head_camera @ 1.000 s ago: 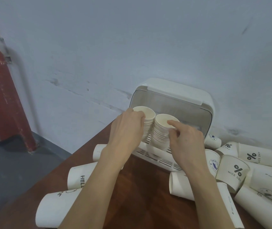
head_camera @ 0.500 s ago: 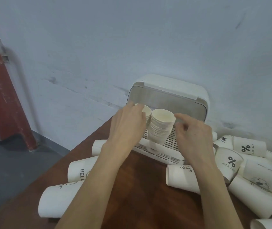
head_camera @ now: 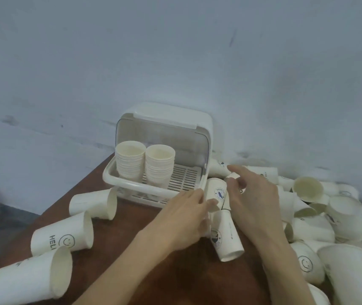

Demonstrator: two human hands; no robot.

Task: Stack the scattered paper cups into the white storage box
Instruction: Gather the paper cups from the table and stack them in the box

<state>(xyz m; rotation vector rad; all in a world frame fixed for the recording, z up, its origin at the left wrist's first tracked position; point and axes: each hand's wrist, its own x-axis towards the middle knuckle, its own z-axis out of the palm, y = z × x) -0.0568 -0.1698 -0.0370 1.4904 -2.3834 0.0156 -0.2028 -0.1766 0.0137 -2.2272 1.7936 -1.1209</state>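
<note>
The white storage box [head_camera: 200,126] stands against the wall with its lid raised. Two stacks of paper cups [head_camera: 130,159] [head_camera: 159,165] stand side by side in its left half on the slatted tray. Just off the box's front right corner, a cup with a blue logo [head_camera: 217,191] stands between my hands. The straight fingertips of my left hand [head_camera: 186,219] touch its left side. My right hand [head_camera: 252,194] is beside its right side, index finger stretched out and the other fingers loosely bent. Another printed cup [head_camera: 226,236] lies below them.
Several loose cups are heaped at the right [head_camera: 307,190], reaching the wall. Three cups lie on their sides at the left [head_camera: 62,234], near the edge of the brown table [head_camera: 114,245]. The floor drops away at the far left.
Both hands have left the two stacks in the box and moved right and toward me, to the cup by the box's front right corner. My view has swung right.
</note>
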